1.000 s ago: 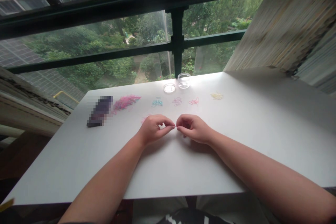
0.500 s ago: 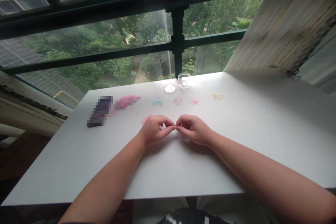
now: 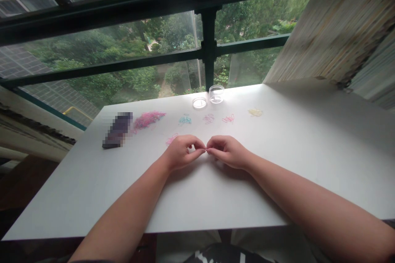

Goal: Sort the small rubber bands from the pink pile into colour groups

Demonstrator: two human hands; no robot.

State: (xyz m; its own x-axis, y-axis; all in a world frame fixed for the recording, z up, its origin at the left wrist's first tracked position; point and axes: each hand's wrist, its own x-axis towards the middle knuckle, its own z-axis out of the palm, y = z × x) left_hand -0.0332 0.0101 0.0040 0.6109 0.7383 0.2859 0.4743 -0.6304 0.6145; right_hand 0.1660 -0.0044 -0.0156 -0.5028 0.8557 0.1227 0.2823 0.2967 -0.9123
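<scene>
My left hand (image 3: 185, 151) and my right hand (image 3: 226, 151) meet fingertip to fingertip above the white table (image 3: 197, 209). Thumb and forefinger are pinched together on each; what they hold, if anything, is too small to tell. Just behind my left hand lies a small bunch of pink loops (image 3: 171, 139), partly covered by it. Farther back are small piles: teal (image 3: 185, 119), pale pink (image 3: 208, 119), brighter pink (image 3: 228, 119) and pale yellow (image 3: 255, 112). A bigger pink pile with some teal (image 3: 149, 120) is at the left.
A clear round container (image 3: 216, 95) stands at the table's back edge beside a clear round lid (image 3: 200, 103). A dark pixelated object (image 3: 119, 130) lies at the left. Beyond the table is a green-framed window, with a curtain (image 3: 311, 28) on the right.
Both pinched hands have barely shifted and remain fingertip to fingertip. The piles and the container have not moved.
</scene>
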